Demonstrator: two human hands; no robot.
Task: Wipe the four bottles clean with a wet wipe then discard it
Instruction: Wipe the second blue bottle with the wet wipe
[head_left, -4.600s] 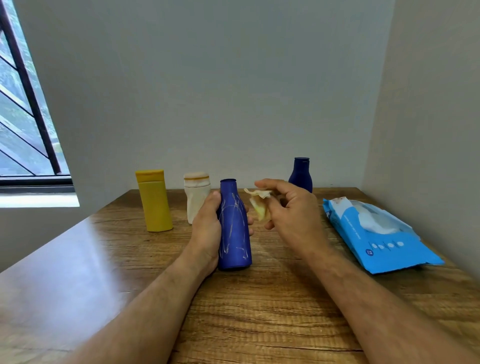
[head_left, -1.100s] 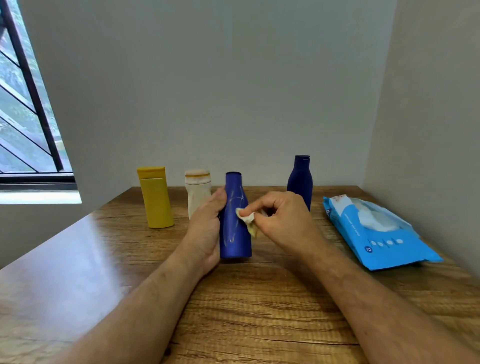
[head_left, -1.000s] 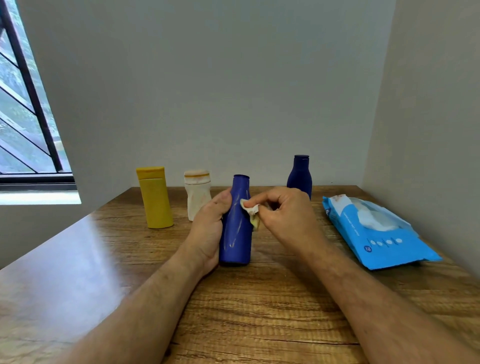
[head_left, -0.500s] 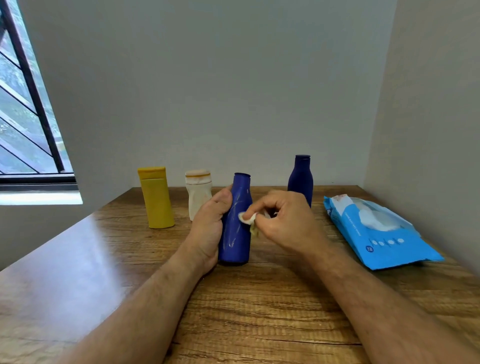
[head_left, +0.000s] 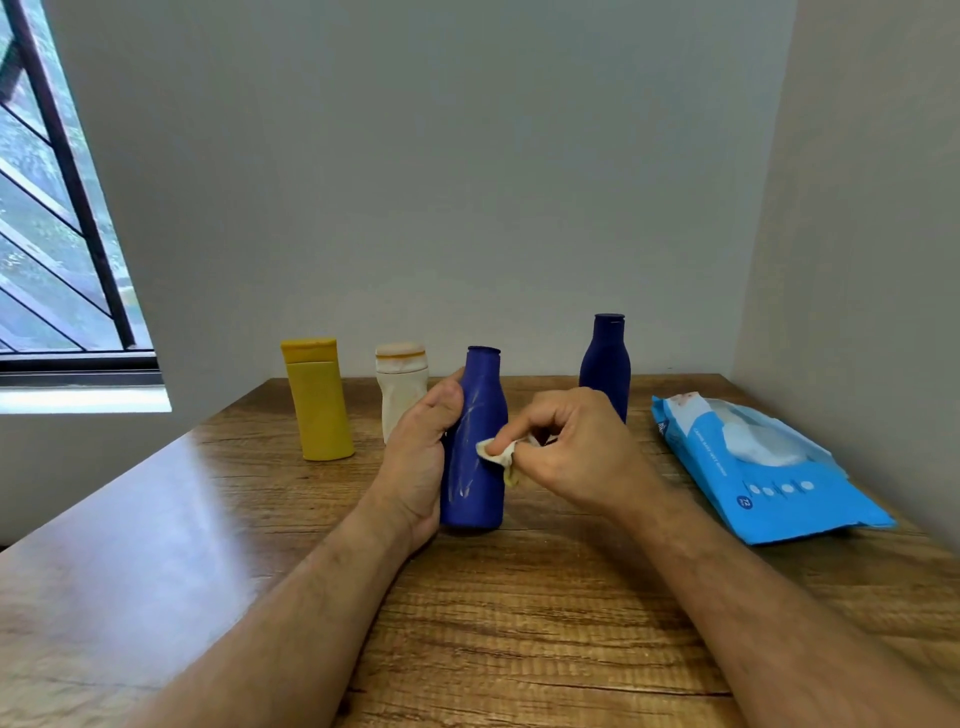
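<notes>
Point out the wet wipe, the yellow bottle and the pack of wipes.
wet wipe (head_left: 497, 451), head view, on its crumpled front fold.
yellow bottle (head_left: 318, 410), head view, mid-body below the cap.
pack of wipes (head_left: 748, 467), head view, blue front face.

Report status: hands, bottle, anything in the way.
Left hand grips upright blue bottle on table. Right hand pinches wet wipe against its side. Pale streaks on bottle. Nothing in the way.
</notes>
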